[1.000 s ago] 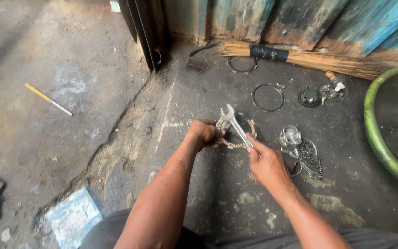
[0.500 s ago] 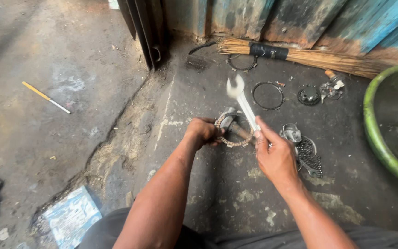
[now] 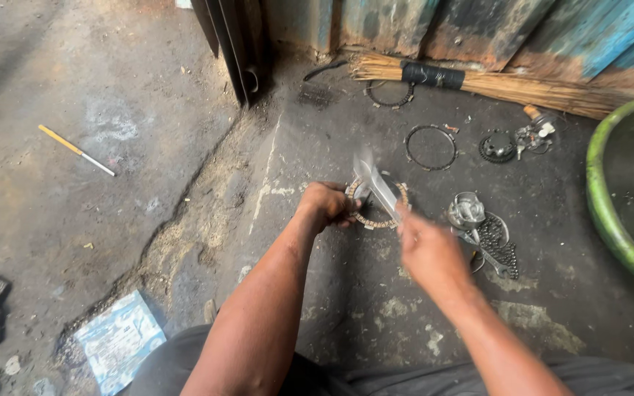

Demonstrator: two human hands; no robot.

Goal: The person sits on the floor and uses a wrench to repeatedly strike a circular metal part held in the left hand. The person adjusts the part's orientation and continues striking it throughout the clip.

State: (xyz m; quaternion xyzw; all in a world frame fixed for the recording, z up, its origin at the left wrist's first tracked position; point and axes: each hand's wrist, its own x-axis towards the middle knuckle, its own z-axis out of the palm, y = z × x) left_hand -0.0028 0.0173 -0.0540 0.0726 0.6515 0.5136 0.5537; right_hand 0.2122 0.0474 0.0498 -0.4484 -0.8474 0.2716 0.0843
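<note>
Both arms reach forward, left hand point(image 3: 326, 205) clenched, right hand point(image 3: 428, 249) fisted, blurred.

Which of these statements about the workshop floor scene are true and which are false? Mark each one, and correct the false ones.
1. The right hand holds a metal wrench. True.
2. The left hand rests on a toothed ring lying on the floor. True.
3. The green basin sits at the left edge of the view. False: it is at the right edge.
4. A straw broom lies along the blue wall at the top. True.
5. The chain hangs from the wall. False: it lies on the floor, right of the hands.
6. The pencil-like stick lies between the two hands. False: it lies far to the left, apart from them.
</note>
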